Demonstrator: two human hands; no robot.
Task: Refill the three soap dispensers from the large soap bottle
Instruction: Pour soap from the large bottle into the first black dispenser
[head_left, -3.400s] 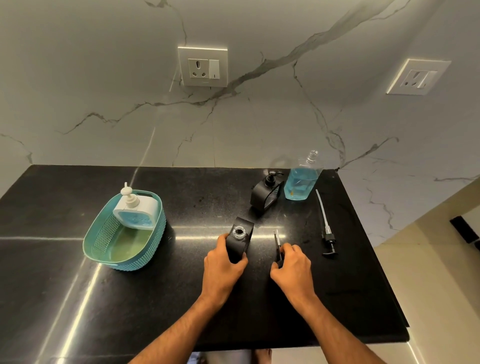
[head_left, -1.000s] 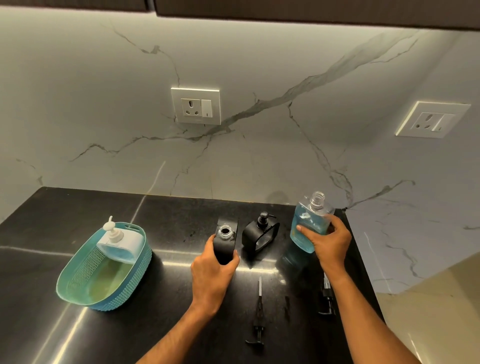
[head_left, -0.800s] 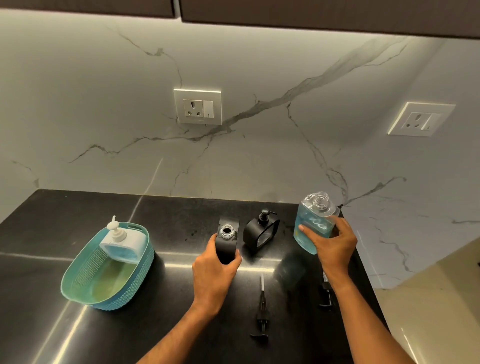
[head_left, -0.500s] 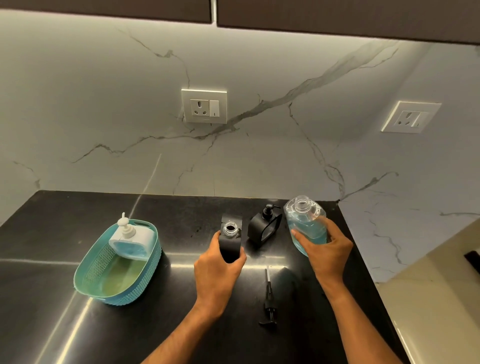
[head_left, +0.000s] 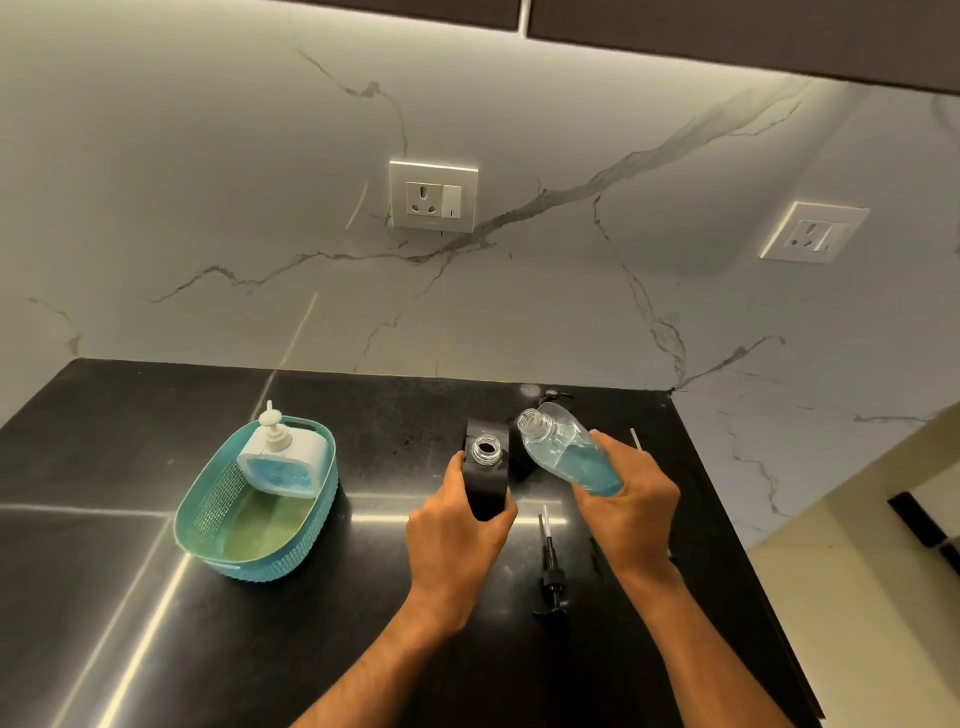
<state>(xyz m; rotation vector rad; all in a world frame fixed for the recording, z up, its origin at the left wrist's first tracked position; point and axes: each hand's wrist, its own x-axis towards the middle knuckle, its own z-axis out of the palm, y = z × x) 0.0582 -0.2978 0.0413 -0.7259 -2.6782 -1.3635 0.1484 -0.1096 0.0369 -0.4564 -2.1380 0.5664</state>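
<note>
My left hand (head_left: 457, 540) grips a black soap dispenser (head_left: 485, 486) that stands on the black counter with its clear neck uncapped. My right hand (head_left: 631, 514) holds the large clear soap bottle (head_left: 566, 452) of blue liquid, tilted left, its open mouth just right of and above the dispenser's neck. No liquid is visibly flowing. A second black dispenser (head_left: 550, 399) is mostly hidden behind the bottle. A white dispenser (head_left: 283, 457) with blue soap leans inside a teal basket (head_left: 208, 525) at the left.
A black pump head with its tube (head_left: 549, 566) lies on the counter (head_left: 130, 597) between my hands. Another tube tip (head_left: 635, 436) shows behind my right hand. The counter's right edge drops off near my right arm. Marble wall with sockets stands behind.
My right hand lifted the large bottle from the back of the counter, carried it left and tipped it toward the open dispenser. My left hand stayed on the dispenser.
</note>
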